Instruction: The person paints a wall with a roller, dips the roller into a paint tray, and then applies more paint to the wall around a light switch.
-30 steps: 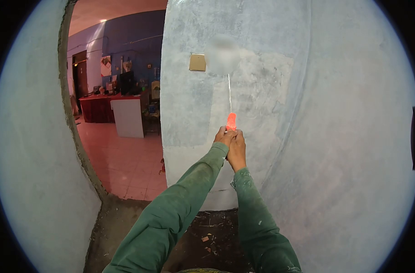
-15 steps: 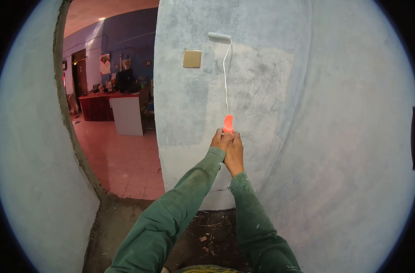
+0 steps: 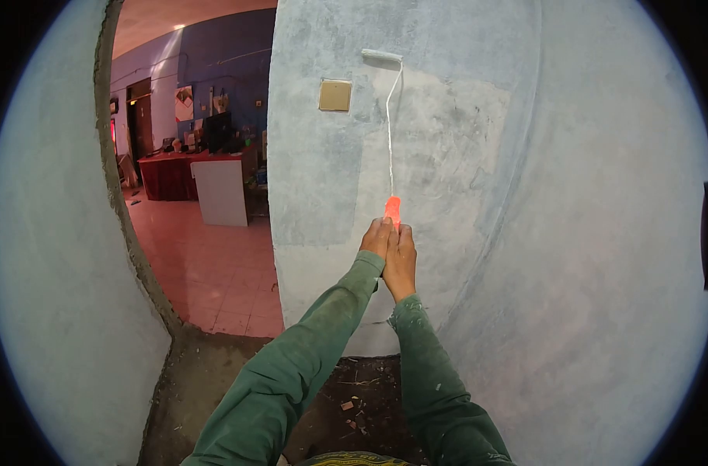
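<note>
while the paint roller (image 3: 382, 56) lies against the pale wall (image 3: 315, 179), above and right of the gold square plate (image 3: 334, 95), my left hand (image 3: 375, 236) and right hand (image 3: 401, 266) are pressed together, fingers wrapped around its orange handle (image 3: 393, 210); beyond the doorway (image 3: 136, 264) to the left stands a red-draped desk (image 3: 166, 177).

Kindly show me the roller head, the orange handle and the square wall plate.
Roller head (image 3: 382, 55), head view, middle of its sleeve.
Orange handle (image 3: 393, 207), head view, exposed upper end.
Wall plate (image 3: 335, 95), head view, centre of its face.
</note>
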### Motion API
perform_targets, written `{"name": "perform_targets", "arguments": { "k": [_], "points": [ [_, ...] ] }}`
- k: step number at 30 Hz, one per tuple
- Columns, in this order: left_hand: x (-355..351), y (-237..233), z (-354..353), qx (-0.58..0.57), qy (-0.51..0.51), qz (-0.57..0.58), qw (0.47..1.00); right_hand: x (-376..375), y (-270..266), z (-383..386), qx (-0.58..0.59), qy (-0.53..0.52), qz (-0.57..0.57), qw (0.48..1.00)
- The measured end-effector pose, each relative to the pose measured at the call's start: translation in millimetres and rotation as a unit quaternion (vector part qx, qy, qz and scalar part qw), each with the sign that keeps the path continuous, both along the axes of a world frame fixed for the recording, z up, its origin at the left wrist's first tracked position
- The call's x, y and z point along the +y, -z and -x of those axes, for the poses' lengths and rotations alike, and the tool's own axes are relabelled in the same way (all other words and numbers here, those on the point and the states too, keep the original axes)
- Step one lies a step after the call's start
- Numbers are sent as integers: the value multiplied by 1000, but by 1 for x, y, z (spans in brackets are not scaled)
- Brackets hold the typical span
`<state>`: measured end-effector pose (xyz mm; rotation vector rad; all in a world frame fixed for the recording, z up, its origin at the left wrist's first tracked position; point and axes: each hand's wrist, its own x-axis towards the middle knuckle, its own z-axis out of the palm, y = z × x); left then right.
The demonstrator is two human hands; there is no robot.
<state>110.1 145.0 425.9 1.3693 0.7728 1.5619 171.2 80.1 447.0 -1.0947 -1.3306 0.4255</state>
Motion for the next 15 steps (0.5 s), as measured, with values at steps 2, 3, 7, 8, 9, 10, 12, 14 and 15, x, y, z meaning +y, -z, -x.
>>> {"name": "perform_targets", "arguments": {
  "k": [2,3,7,8,9,10,12,14,15],
  "points": [
    [2,-5,-1,-6,-10,0,1000,-1,-6,1,1,0,3,1000],
    [3,-8,0,-10,-20,0,1000,0,-9,2,4,-1,5,1000],
    [3,-20,2,10,-37,-17,999,7,-16,1,14,6,-2,1000],
    [2,-22,3,19,-36,-19,999,8,-18,1,14,4,-3,1000],
    [4,-24,3,27,-35,-22,999,10,-19,1,16,1,-4,1000],
    [5,-25,2,27,-35,-22,999,11,-20,0,15,2,-4,1000],
    [9,-25,1,28,-47,-28,998,15,-21,0,7,7,-3,1000],
    [14,-23,1,37,-48,-28,998,17,-22,0,6,7,6,1000],
    [15,-23,2,45,-50,-28,997,17,-22,0,5,8,15,1000]
  ]
}}
